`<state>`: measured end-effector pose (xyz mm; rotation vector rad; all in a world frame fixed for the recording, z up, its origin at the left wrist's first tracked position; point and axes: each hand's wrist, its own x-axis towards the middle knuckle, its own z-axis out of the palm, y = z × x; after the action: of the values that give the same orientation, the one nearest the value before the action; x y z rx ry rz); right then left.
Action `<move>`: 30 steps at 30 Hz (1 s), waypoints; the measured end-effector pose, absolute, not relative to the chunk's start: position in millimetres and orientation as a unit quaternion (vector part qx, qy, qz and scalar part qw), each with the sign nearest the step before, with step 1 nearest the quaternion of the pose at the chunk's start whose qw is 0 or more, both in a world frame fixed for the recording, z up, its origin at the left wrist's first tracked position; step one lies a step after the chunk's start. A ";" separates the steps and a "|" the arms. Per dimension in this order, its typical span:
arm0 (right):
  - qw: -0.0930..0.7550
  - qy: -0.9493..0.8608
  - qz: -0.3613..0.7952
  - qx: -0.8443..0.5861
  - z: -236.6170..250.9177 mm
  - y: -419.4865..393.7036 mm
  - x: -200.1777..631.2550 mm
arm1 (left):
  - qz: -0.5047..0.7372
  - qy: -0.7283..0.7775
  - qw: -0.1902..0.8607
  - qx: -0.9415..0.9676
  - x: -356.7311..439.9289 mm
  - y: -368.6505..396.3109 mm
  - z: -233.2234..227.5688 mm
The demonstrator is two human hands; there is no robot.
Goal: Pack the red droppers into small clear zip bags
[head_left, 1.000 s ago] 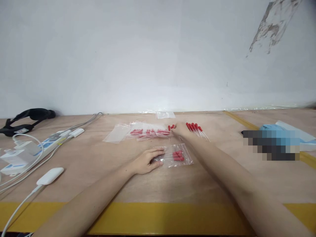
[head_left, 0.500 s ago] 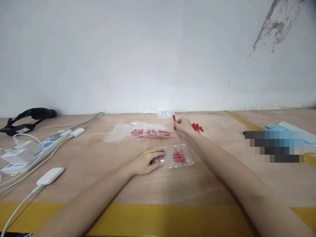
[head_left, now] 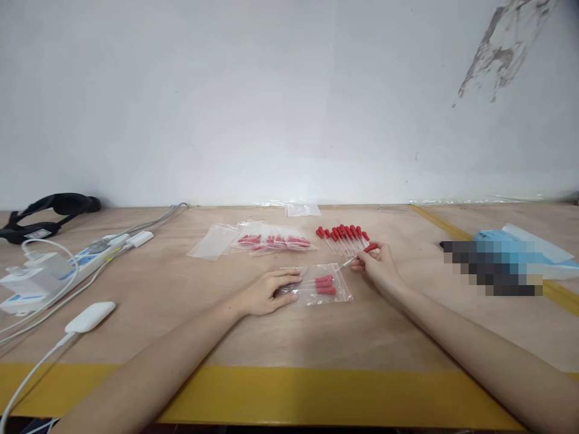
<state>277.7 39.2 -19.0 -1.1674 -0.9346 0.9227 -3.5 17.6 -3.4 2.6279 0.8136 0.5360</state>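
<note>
the step in hand looks like loading a clear zip bag (head_left: 341, 292) on the desk (head_left: 289, 340), one piece at a time: the right hand (head_left: 379, 265) has its grip closed in a pinch on a red-bulbed dropper (head_left: 371, 247), its thin clear stem slanting toward the bag's zip end (whether the tip is inside or just above the film, i cannot tell). the left hand (head_left: 265, 292) lies with thumb and fingers spread, pressing the bag's far end onto the desk rather than grasping it. red bulbs already show inside the bag, stems toward the left hand. beyond the right hand lies a row of loose droppers (head_left: 346, 233), and to its left a heap of filled bags (head_left: 275, 242). the next move seems to call for guiding the stem between the two layers without snagging, while the left hand holds the bag steady.
</note>
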 end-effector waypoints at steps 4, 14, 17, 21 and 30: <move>0.646 -0.375 0.469 -0.471 -20.9 35.1 265.4 | 0.189 0.287 0.174 0.923 -3.5 16.6 -2.0; 0.605 -0.394 0.529 -0.446 -23.0 15.3 254.5 | 0.187 0.304 0.170 0.918 -4.3 15.2 -1.3; 0.588 -0.405 0.522 -0.467 -24.2 18.8 260.9 | 0.187 0.305 0.170 0.918 -4.2 15.3 -1.6; 0.498 -0.528 0.470 -0.501 -25.9 23.0 270.4 | 0.188 0.307 0.169 0.918 -4.5 15.3 -2.1; 0.446 -0.630 0.405 -0.491 -26.2 25.7 264.4 | 0.194 0.306 0.167 0.917 -4.5 15.5 -2.5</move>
<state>264.4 25.7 -26.2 -1.2161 -1.5596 1.0030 -4.5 15.5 -2.5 2.6093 0.8699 0.5534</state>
